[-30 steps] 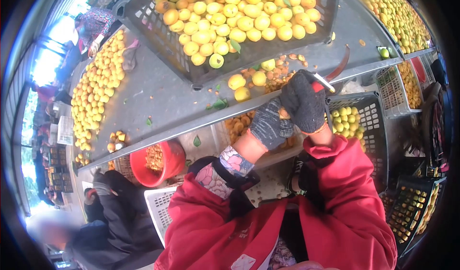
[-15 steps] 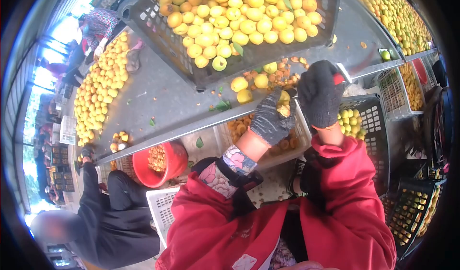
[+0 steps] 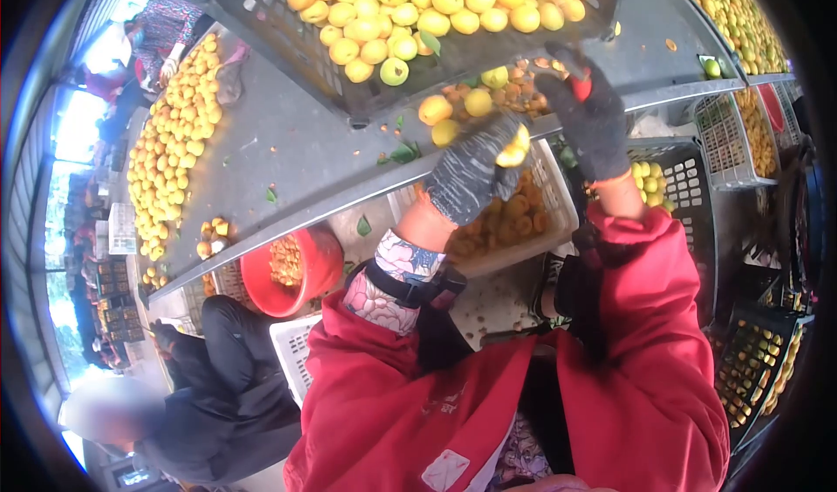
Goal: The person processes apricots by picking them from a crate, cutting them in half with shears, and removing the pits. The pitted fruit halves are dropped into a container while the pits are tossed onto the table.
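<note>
My left hand (image 3: 475,169), in a grey-black glove, is closed around a yellow fruit (image 3: 514,147) that looks like an apricot, above the table's front edge. To its right, my right hand (image 3: 593,117), in a dark glove, is closed on a red-handled tool (image 3: 581,85); motion blurs it and its working end cannot be made out. Orange peelings or scraps (image 3: 519,86) lie just beyond my hands, beside a few whole yellow fruits (image 3: 445,132). Below my hands, a white crate (image 3: 558,230) holds orange-brown fruit pieces.
A black crate (image 3: 349,104) of yellow fruit stands on the metal table (image 3: 288,134). Fruit piles (image 3: 183,134) lie at left and far right. Under the edge are a red bucket (image 3: 327,269) and a black crate (image 3: 693,191). A person in dark clothes (image 3: 218,413) sits at left.
The view has shifted slightly. My left hand has turned with the fruit, showing its bright yellow side. My right hand has moved up, and the red handle now sits at its upper middle.
</note>
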Demonstrator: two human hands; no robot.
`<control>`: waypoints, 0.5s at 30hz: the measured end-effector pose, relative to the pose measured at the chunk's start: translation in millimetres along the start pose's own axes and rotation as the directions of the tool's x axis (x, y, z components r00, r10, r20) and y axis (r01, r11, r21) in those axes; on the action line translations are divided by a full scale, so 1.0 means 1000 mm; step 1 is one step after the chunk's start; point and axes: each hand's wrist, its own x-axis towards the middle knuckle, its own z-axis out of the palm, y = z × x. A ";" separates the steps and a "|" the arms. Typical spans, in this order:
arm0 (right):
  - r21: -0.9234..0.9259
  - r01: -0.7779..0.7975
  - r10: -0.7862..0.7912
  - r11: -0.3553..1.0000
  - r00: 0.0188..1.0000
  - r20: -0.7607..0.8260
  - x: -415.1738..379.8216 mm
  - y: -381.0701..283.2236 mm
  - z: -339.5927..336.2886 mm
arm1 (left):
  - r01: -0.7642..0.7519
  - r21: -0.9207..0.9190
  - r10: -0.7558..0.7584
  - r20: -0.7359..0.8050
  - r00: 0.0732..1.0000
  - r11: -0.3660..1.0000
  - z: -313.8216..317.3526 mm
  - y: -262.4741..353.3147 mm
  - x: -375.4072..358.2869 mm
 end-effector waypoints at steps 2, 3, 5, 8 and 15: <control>0.000 -0.087 0.087 0.996 0.991 -0.099 0.009 0.013 -0.002 | -0.043 0.244 0.001 0.170 0.985 0.969 -0.004 -0.011 -0.001; 0.009 -0.110 0.111 0.994 0.986 -0.124 0.009 0.016 -0.004 | -0.151 0.422 0.043 0.255 0.966 0.894 -0.007 -0.024 0.002; 0.034 -0.139 0.142 0.990 0.979 -0.147 0.009 0.019 -0.006 | -0.179 0.515 0.053 0.250 0.967 0.838 -0.004 -0.043 0.004; 0.001 -0.098 0.097 0.995 0.985 -0.142 0.009 0.020 -0.010 | 0.021 0.708 -0.166 0.136 0.977 0.706 -0.026 -0.082 0.026; -0.114 0.019 -0.035 0.993 0.989 -0.141 0.011 0.023 -0.021 | 0.306 0.944 -0.362 -0.246 0.899 0.120 -0.107 -0.150 0.073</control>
